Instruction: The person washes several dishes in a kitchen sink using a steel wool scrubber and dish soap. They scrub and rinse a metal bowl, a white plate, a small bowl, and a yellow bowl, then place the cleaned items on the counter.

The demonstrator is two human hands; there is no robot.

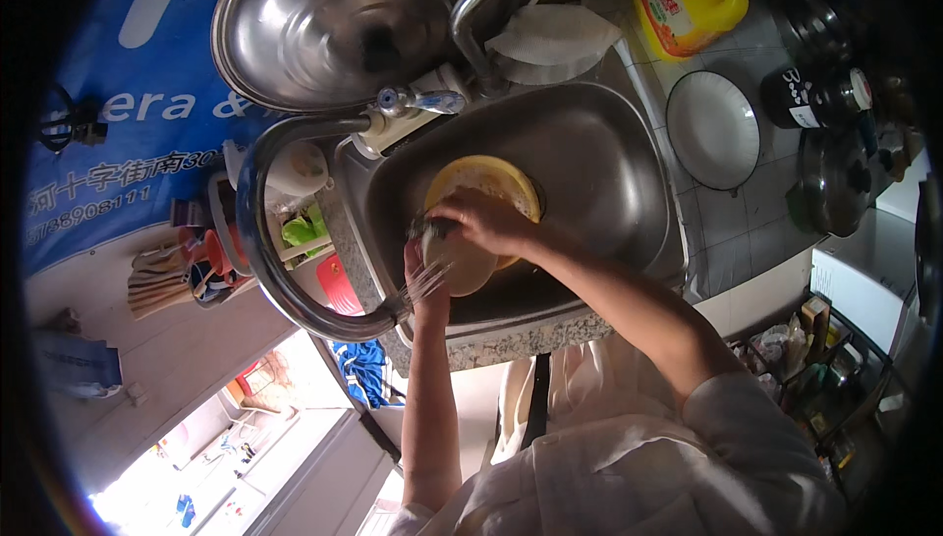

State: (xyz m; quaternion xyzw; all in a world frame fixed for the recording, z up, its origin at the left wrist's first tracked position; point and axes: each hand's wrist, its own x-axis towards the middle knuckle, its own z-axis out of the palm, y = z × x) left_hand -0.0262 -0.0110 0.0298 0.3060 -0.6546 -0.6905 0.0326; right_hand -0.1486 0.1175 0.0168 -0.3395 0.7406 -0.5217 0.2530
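Over the stainless steel sink (pixel 597 160), my left hand (pixel 427 278) grips a pale bowl (pixel 463 271) by its left side. The bowl is tilted, and part of it is hidden behind my right hand (pixel 482 219). My right hand curls over the bowl's upper rim, its fingers on a small dark item (pixel 433 228) that looks like a scrubber, blurred and half covered. Water streams from the curved metal faucet spout (pixel 383 318) across my left hand. Beneath both hands, a yellow basin (pixel 482 167) with suds in it sits in the sink.
The faucet's lever handle (pixel 435 101) is behind the sink, with a large steel lid or basin (pixel 331 27) leaning beyond. On the tiled counter to the right are a white plate (pixel 713 131), a yellow jug (pixel 689 2) and a dark jar (pixel 799 97). A granite edge (pixel 516 346) runs in front.
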